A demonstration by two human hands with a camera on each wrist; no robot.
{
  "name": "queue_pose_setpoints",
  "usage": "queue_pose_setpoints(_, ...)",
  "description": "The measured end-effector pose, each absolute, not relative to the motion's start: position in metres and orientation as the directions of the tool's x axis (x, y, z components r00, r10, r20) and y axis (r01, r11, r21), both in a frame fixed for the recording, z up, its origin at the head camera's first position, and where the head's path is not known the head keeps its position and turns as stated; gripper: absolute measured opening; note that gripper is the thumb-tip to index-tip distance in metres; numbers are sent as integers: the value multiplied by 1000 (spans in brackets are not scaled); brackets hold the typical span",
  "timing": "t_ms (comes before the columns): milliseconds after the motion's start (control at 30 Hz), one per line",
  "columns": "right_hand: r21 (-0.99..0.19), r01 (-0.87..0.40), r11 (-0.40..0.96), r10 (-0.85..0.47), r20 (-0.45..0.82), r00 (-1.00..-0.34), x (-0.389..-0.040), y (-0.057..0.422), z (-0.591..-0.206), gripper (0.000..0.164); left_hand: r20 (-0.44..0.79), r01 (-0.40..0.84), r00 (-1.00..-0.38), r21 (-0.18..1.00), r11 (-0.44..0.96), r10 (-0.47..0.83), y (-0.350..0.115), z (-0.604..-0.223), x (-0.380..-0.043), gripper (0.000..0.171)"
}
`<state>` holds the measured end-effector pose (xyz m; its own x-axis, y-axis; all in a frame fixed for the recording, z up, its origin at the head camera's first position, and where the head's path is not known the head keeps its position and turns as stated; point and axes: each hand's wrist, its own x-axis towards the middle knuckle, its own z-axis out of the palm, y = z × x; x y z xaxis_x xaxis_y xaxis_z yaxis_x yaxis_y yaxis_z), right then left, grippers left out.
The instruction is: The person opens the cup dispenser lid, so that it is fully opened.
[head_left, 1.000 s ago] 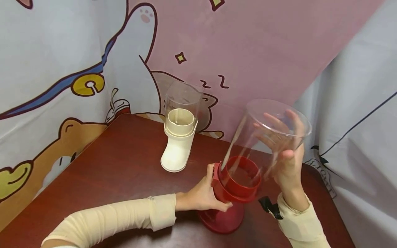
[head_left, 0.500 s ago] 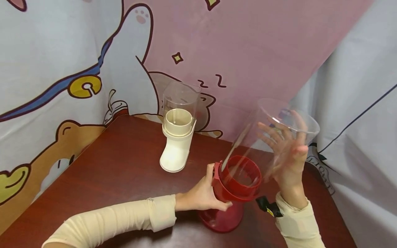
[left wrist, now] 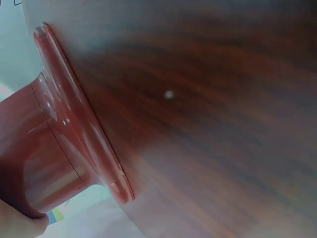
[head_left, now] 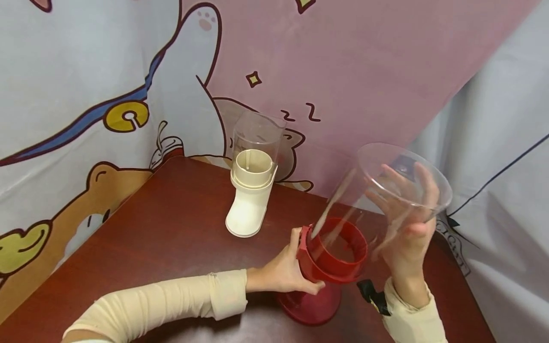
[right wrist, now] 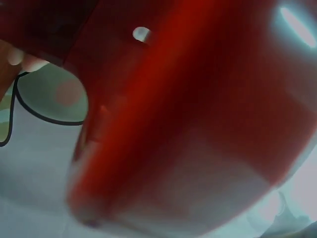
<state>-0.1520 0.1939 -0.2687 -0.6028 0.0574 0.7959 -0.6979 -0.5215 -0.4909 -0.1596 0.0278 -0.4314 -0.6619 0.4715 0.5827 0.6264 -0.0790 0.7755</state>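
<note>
In the head view, my left hand (head_left: 287, 271) grips the collar of a red plastic holder (head_left: 317, 267), thumb at the front and fingers behind. Its round flared foot (left wrist: 81, 116) shows close to the tabletop in the left wrist view. A clear, wide-mouthed plastic cylinder (head_left: 343, 200) leans up and to the right out of the red ring. Around its right side my right hand (head_left: 407, 238) holds it, several fingers visible through the clear wall and thumb nearer the camera. Red plastic (right wrist: 198, 109), blurred, fills most of the right wrist view.
Farther back stands a matching cream holder (head_left: 246, 209) with a clear cylinder (head_left: 259, 128) upright in it. The dark reddish table (head_left: 171, 228) ends at a cartoon-printed curtain (head_left: 356, 62). A white curtain (head_left: 510, 190) hangs on the right.
My right hand and the clear cylinder's top have shifted a little to the right and down. My left hand keeps its grip on the red holder. The view itself has swayed slightly.
</note>
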Motion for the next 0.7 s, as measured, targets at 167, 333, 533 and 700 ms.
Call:
queue_pose_setpoints(167,-562,-704,-434,47,766,-641,-156,191,-263,86,575,615,-672,785,-81,466,30,-443,-165,98)
queue_pose_setpoints(333,-627,-674,-390,11,729,-685,-165,197,-259,93,577,617,-675,783,-77,459,33,-443,-166,100)
queue_pose_setpoints(533,-751,-554,-360,12,590,-807,-177,212,-251,93,575,611,-668,786,-93,472,36,-440,-165,102)
queue_pose_setpoints(700,-802,-505,-319,52,517,-854,-180,225,-256,95,562,602,-689,796,-71,459,35,-443,-163,103)
